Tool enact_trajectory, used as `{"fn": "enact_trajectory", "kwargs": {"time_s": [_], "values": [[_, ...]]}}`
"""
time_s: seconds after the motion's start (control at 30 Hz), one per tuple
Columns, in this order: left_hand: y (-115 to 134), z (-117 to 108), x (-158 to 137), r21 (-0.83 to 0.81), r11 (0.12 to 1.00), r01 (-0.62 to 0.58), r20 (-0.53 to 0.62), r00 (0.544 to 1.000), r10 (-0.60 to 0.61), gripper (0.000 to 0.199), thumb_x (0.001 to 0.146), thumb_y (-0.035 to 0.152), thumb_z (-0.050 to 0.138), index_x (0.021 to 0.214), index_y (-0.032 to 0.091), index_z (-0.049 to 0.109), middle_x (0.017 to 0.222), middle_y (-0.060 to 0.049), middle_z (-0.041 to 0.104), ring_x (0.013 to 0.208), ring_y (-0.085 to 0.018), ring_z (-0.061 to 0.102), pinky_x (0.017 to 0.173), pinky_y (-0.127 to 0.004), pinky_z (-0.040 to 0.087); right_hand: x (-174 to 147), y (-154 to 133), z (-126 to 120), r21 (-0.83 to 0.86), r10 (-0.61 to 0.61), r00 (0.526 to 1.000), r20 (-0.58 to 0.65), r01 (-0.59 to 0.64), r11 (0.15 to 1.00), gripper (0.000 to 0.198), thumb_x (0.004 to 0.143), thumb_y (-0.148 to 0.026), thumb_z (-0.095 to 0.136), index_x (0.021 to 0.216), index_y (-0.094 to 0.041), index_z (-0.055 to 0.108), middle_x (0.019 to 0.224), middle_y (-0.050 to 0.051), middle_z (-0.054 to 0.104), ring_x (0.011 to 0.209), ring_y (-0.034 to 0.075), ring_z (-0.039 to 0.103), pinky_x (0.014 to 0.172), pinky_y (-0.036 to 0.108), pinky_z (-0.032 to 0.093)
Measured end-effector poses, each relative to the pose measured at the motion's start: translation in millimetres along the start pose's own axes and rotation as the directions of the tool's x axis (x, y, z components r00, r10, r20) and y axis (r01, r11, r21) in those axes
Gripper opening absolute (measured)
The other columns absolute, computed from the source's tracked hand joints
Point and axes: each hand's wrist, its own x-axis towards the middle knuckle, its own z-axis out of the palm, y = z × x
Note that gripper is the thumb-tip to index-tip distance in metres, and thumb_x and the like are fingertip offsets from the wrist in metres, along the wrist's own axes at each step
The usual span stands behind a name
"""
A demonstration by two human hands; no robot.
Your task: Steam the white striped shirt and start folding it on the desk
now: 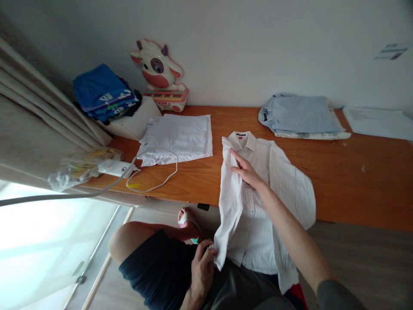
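Observation:
A white pinstriped shirt lies front up, collar toward the wall, partly on the wooden table and partly hanging over its front edge onto my lap. The sleeve on the left is laid lengthwise over the shirt's body; the right one runs down its right side. With fingers stretched out, my right hand rests flat on the upper part of the left sleeve, just below the collar. Down by my lap, my left hand pinches the edge of that sleeve near its cuff.
Folded white cloth lies left of the shirt, beside a white cable and a power strip. Folded light-blue clothes and papers sit back right. A cow toy and blue clothes stand back left.

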Motion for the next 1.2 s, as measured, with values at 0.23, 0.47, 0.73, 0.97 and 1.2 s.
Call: {"fn": "enact_trajectory", "kwargs": {"time_s": [0.23,0.47,0.73,0.97,1.2], "values": [[20,4,-7,-0.191,0.977,0.096,0.18,0.982,-0.061,0.024,0.096,0.028,0.063,0.108,0.026,0.083,0.159,-0.009,0.06,0.146,-0.036,0.056,0.122,-0.054,0.045,0,0,0,-0.048,-0.028,1.0,-0.003,0.028,0.998,0.081,0.089,-0.022,0.066,0.165,-0.041,0.043,0.173,-0.011,0.037,0.163,0.022,0.031,0.138,0.046,0.016],[52,13,1,-0.178,0.979,0.102,0.317,0.947,-0.042,0.036,0.081,0.018,0.069,0.113,0.025,0.084,0.161,-0.011,0.056,0.145,-0.041,0.053,0.123,-0.055,0.041,0,0,0,-0.031,-0.03,0.999,0.021,0.03,0.999,0.082,0.09,-0.021,0.062,0.166,-0.042,0.04,0.174,-0.011,0.035,0.164,0.02,0.03,0.138,0.045,0.014],[65,8,18,0.014,0.999,0.052,0.429,0.902,-0.052,0.027,0.095,0.048,0.071,0.109,0.03,0.084,0.114,-0.011,0.074,0.112,-0.036,0.063,0.101,-0.045,0.049,0,0,-2,-0.047,-0.036,0.999,0.041,0.038,0.998,0.081,0.09,-0.02,0.061,0.165,-0.043,0.041,0.174,-0.012,0.036,0.164,0.019,0.029,0.138,0.045,0.014],[25,36,37,-0.044,0.947,0.319,0.271,0.916,-0.296,0.065,0.093,0.067,0.068,0.051,0.018,0.062,0.068,-0.005,0.055,0.067,-0.019,0.051,0.065,-0.032,0.034,0,-1,-4,-0.004,-0.017,0.999,0.038,0.018,1.0,0.082,0.088,-0.019,0.061,0.165,-0.042,0.042,0.174,-0.011,0.036,0.163,0.019,0.031,0.138,0.044,0.015],[33,31,40,-0.247,0.935,0.253,0.214,0.956,-0.202,0.053,0.078,0.054,0.088,0.11,0.02,0.063,0.095,-0.003,0.068,0.086,-0.021,0.058,0.078,-0.029,0.045,0,-1,-6,0.049,-0.006,0.998,0.055,0.003,0.999,0.083,0.088,-0.02,0.063,0.166,-0.041,0.042,0.174,-0.011,0.035,0.163,0.019,0.031,0.137,0.044,0.017]]}}
